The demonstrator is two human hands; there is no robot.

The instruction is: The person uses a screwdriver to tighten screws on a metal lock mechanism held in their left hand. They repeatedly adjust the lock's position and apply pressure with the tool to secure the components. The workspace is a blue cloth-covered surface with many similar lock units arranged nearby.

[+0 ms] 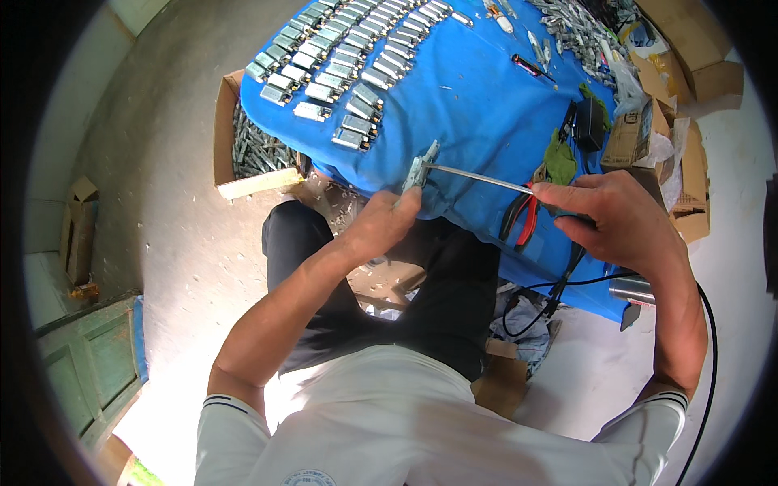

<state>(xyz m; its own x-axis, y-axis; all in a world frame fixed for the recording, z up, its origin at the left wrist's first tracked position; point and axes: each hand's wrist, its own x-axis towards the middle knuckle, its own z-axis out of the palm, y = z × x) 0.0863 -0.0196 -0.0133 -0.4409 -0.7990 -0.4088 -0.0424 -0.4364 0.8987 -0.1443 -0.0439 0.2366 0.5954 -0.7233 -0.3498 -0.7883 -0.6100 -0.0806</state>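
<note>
Near the front edge of the blue cloth, my left hand [382,220] pinches a small grey, elongated part [417,172] between thumb and fingers. The part stands tilted, its upper end pointing away from me. From the right, my right hand [622,212] grips a screwdriver [480,176] by its handle, which the fingers mostly hide. Its long thin metal shaft reaches left, and the tip meets the grey part or lies just at it; I cannot tell which. Red-and-black pliers [521,220] lie beneath the shaft, beside my right hand.
Rows of small silver battery-like cells [332,79] cover the table's far left. A heap of grey parts [577,36] lies far right. An open carton [227,142] of similar parts stands left of the table. A black adapter [590,124], green cloth [559,160] and cartons [636,134] sit right.
</note>
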